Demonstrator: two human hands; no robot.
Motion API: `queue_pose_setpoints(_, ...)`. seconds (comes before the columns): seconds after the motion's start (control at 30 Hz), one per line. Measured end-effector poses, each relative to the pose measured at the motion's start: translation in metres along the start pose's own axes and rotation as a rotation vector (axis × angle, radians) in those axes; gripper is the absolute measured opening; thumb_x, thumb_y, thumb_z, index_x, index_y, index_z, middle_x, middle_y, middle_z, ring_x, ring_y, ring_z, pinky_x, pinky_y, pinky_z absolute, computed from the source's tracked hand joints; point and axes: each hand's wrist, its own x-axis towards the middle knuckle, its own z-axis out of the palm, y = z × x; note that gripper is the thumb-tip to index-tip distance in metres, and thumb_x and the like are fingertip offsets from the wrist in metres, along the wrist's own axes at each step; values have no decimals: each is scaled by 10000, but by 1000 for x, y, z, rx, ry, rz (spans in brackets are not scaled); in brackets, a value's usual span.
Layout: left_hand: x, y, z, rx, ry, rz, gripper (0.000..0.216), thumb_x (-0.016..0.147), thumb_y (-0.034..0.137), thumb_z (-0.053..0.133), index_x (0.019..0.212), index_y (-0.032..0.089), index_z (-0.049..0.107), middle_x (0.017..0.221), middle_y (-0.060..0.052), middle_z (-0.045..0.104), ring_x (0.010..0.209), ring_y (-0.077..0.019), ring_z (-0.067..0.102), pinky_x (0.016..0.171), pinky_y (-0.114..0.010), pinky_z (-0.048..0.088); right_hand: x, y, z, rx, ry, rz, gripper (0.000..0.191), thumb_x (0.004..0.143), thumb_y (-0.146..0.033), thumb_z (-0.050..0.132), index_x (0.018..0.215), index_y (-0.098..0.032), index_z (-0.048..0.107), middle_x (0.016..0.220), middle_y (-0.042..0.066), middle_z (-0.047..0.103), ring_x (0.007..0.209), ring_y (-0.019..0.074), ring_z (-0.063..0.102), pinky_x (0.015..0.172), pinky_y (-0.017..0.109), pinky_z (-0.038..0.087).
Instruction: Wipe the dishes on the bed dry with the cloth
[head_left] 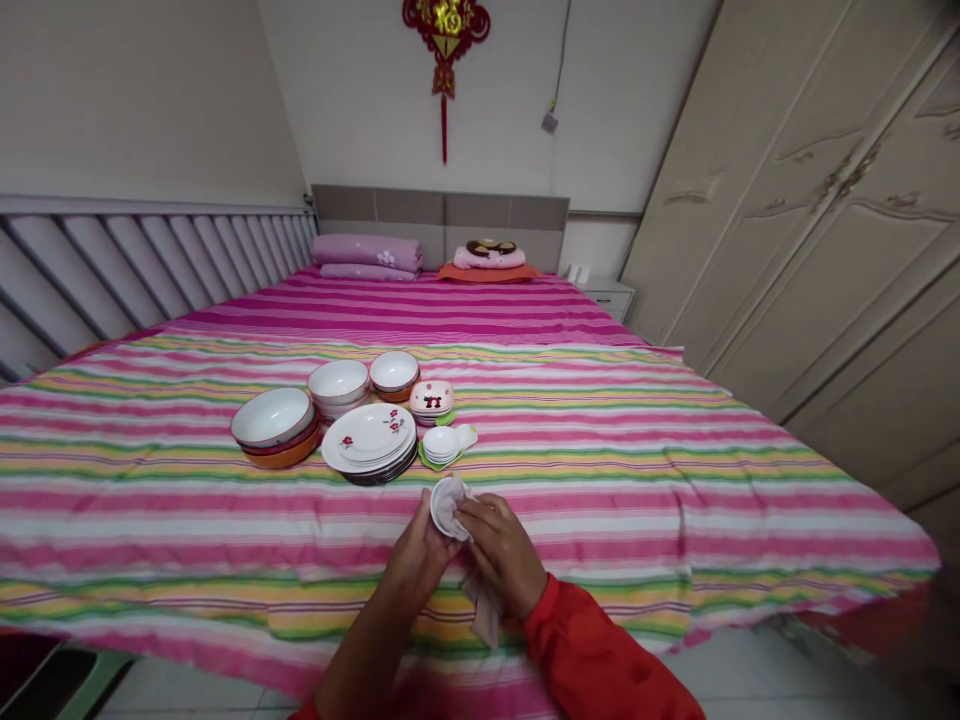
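Observation:
Low over the front of the bed, my left hand (417,555) grips a small white bowl (437,512) by its side, its mouth tilted toward my right. My right hand (506,550) pinches a pale cloth (451,500) and presses it into the bowl; the cloth's loose end hangs below my fingers. Just beyond sit a stack of small white dishes with a tab handle (442,442) on a green leaf-shaped dish and a stack of white plates with red flowers (369,438). Whatever part of the bowl lies behind the cloth and fingers is hidden.
Stacked bowls (274,418), more bowls (339,383), a third stack (394,372) and small square dishes (433,397) stand farther back on the striped bedsheet (600,480). A bed rail (150,265) runs along the left; a wardrobe (795,220) stands right.

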Motion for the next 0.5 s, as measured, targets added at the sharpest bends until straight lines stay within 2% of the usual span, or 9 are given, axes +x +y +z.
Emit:
queue_pose_setpoints(0.1, 2, -5, 0, -7, -15, -55, 450, 866, 424, 518, 1218, 148, 561, 1030, -106, 691, 929, -193, 648, 808, -301, 523, 4, -5, -1, -69, -66, 17, 440, 894, -208, 487, 1333, -237, 464, 1230, 73, 611, 1090, 227, 494, 877, 398, 469)
queue_pose_setpoints(0.2, 3, -5, 1, -23, -37, -64, 438, 890, 433, 466, 1208, 151, 575, 1053, -111, 689, 973, -198, 639, 820, -303, 519, 8, -9, 2, -187, -134, 56, 457, 890, -240, 510, 1344, -226, 460, 1274, 73, 584, 1127, 268, 474, 850, 419, 456)
queue_pose_setpoints(0.33, 3, -4, 3, -26, -51, 7, 427, 877, 422, 503, 1184, 139, 589, 1064, -110, 690, 1023, -199, 622, 900, -314, 484, 6, -9, 9, -274, -103, 99, 424, 869, -171, 517, 1292, -186, 512, 1244, 102, 599, 1094, 302, 481, 796, 439, 460)
queue_pose_setpoints(0.43, 2, -4, 4, 1, -43, 97, 400, 822, 371, 610, 1142, 132, 610, 1030, -100, 701, 1014, -193, 628, 926, -300, 465, 3, -16, 13, -196, -50, 123, 379, 863, -108, 473, 1225, -175, 563, 1139, 114, 641, 989, 277, 506, 774, 424, 481)
queue_pose_setpoints(0.5, 0, -4, 7, 25, -34, 105, 414, 789, 382, 648, 1108, 118, 625, 1006, -105, 706, 993, -202, 639, 923, -304, 468, 3, -23, 13, -77, -48, 116, 375, 864, -98, 456, 1210, -186, 573, 1082, 100, 652, 926, 251, 509, 770, 403, 496)
